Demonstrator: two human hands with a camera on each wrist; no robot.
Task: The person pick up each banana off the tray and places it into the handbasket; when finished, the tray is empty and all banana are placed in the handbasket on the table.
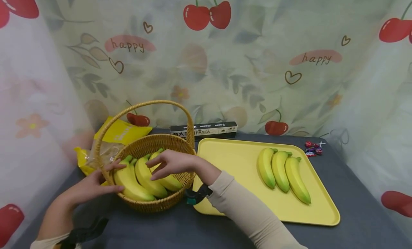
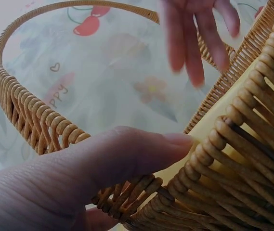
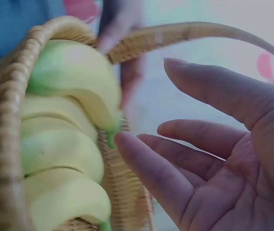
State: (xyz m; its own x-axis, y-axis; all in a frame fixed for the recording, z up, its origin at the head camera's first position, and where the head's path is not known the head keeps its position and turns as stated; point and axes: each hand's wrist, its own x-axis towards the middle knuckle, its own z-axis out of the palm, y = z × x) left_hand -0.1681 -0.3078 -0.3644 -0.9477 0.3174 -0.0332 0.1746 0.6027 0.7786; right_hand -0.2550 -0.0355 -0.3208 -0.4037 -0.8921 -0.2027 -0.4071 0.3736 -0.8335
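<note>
The right hand (image 1: 170,163) hovers with fingers spread and loose over the banana bunch (image 1: 145,175) in the wicker basket (image 1: 154,202), holding nothing; the left hand (image 1: 96,184) lies against the basket's near-left rim, thumb over the weave, fingers straight beside the outermost banana; the bunch lies directly beneath the right palm, its long axis running from the far stems toward the person, so the right hand is nearer; the basket stands on a dark table (image 1: 363,213), just left of a yellow tray (image 1: 231,159) bearing a second bunch (image 1: 283,172); a cherry-print curtain (image 1: 257,63) closes the room behind.
</note>
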